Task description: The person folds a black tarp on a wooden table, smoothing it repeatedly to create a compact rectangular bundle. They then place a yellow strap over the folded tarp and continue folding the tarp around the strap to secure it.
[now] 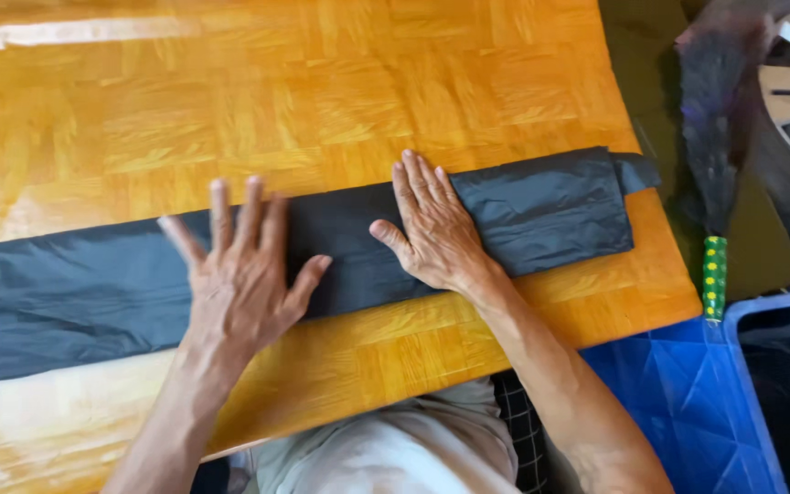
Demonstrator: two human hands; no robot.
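Long black plastic bag (541, 215) folded into a flat strip, lying across the orange wooden table (322, 91). Left end cut off by the frame edge, so no telling how far it runs that way. Right end folded back near the table's right edge, with a small flap sticking out at the top corner. Long axis running left to right, tilted a bit: right end sits farther from the body, left end closer.

Left hand (240, 284) flat on the strip around the middle, fingers spread, palm down, gripping nothing. Right hand (436, 233) just beside it to the right, also flat and spread, pressing on the bag. Middle stretch of the bag hidden under both palms.

Off the table to the right: a dark feather duster (720, 137) with a green dotted handle, and a blue plastic crate (688, 393), only partly in frame. Round grey thing in the top right corner, hard to make out.
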